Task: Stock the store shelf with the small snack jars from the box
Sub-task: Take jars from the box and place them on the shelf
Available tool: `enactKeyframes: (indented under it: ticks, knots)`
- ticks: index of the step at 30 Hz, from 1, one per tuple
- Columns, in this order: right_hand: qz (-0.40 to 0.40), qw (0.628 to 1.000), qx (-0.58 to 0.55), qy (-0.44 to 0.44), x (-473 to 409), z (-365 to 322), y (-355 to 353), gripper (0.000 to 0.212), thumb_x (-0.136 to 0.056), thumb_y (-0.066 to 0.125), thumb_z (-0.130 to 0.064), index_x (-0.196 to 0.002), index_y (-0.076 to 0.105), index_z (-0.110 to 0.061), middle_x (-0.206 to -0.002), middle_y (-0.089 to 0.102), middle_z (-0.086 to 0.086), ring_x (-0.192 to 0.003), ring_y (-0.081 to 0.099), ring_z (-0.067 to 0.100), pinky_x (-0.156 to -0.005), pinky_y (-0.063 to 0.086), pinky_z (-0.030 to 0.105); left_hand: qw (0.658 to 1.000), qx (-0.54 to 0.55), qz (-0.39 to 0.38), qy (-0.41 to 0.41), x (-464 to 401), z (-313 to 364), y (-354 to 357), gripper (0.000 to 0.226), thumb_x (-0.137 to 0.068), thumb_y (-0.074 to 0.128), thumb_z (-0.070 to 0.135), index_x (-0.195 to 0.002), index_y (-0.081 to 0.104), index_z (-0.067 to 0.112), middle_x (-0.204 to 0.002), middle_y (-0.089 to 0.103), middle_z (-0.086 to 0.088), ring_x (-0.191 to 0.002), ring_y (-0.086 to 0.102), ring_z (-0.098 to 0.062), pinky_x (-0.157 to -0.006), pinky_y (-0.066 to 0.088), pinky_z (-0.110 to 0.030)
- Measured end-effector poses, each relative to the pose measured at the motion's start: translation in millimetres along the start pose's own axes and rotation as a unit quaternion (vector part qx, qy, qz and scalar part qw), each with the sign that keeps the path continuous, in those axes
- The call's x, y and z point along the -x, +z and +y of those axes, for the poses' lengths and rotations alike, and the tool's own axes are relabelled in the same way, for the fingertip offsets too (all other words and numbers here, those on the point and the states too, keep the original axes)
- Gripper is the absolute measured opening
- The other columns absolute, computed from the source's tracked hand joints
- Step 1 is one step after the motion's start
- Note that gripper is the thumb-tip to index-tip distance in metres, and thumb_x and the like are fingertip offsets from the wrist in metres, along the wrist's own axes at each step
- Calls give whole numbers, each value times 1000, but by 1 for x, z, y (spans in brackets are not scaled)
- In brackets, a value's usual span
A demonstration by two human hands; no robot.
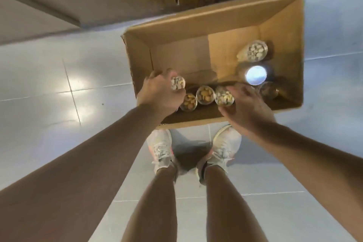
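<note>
At the box's near left corner the left hand [159, 92] grips a small clear jar [177, 83] of pale snacks, fingers curled round its side, lifting it clear of the cardboard box [196, 23] that sits on the tiled floor [59, 84]. Just right of it, along the box's near wall, three more jars lie or stand in a row: a jar of golden pieces [189, 102], a second golden jar [205, 94], and a pale-filled jar [224, 96]. The right hand [247, 108] reaches over that last one with fingers spread and relaxed, touching or about to touch it; I cannot tell whether it has closed yet. Further right, toward the far right corner, lie a tipped jar [255, 51] and a silver-lidded jar [256, 75], with a dim jar [268, 90] by the right wall. These jars look light, rigid and smooth-walled, likely slippery plastic, so a wrap round the body just below the lid seems the safest hold.
</note>
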State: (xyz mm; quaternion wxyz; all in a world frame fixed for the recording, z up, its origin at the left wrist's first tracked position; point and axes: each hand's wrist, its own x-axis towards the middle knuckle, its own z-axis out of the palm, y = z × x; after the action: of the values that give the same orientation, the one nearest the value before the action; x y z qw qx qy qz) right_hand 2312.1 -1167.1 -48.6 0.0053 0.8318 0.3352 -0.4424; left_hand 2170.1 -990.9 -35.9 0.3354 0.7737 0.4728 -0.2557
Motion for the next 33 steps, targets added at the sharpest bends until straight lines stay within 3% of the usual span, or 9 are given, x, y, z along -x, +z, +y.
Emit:
enactKeyframes:
  ticks: [7,15,21,23,25,27,33]
  knots:
    - [-34,997,61,-18,-75,-19,56,72,-90,70,-44,-151,33,-30,-147,38,14,-135,40,37,-103,43,49,996,-88,3,35,-70,-31,59,61,-91,65,48,-146,43,33,-141,44,-7,-130,40,-30,-105,37,-45]
    - [-48,980,192,-23,-103,-26,90,74,-86,75,-37,-146,34,-31,-144,37,15,-131,42,38,-103,39,50,995,-80,-59,22,-105,-42,83,64,-86,70,54,-139,40,34,-129,55,-7,-130,46,-31,-106,20,-49]
    - [-29,980,195,-41,-104,-27,90,60,-90,70,-28,-141,37,-28,-134,48,11,-125,50,35,-99,42,48,998,-38,-47,29,-102,-41,81,64,-88,71,35,-144,39,31,-129,55,-8,-126,50,-31,-88,24,-33]
    - [-26,985,167,-42,-97,-24,79,57,-93,67,-29,-140,37,-27,-136,48,13,-126,50,37,-99,45,48,997,-44,-35,43,-95,-41,76,66,-87,72,33,-144,37,33,-131,53,-9,-122,52,-32,-93,34,-34]
    - [-16,990,135,-45,-88,-25,59,59,-93,66,-35,-143,35,-27,-137,47,14,-127,48,37,-98,47,47,997,-48,-26,54,-85,-37,65,68,-86,73,32,-142,35,35,-129,52,-9,-120,54,-33,-102,43,-44]
    - [-7,992,115,-49,-77,-27,34,64,-92,66,-41,-146,33,-30,-138,46,14,-128,46,37,-95,47,46,997,-39,-22,61,-74,-29,47,68,-86,74,33,-140,34,35,-126,53,-8,-118,53,-33,-102,45,-51]
    - [11,995,90,-42,-25,-22,-60,61,-93,65,-42,-143,29,-36,-137,40,14,-125,48,37,-86,53,47,985,-89,-14,148,-34,15,-27,58,-86,71,44,-134,38,38,-124,54,-7,-114,54,-32,-98,48,-45]
